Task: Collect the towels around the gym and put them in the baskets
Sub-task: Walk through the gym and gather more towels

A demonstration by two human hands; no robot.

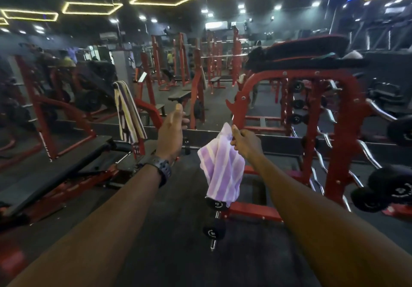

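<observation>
My right hand (245,143) pinches the top corner of a purple towel with white stripes (221,170), which hangs down in front of a red rack. My left hand (172,133), a dark watch on its wrist, is raised beside it with fingers apart and nothing in them. A second striped towel (128,113), purple, cream and dark, hangs over an upright of the red machine to the left, beyond my left hand. No basket is in view.
A red barbell rack (334,130) with chrome bars and black weights stands at right. A black incline bench (55,170) on a red frame lies at left. A wall mirror (200,75) ahead reflects red machines and people. Dark rubber floor (178,231) lies below.
</observation>
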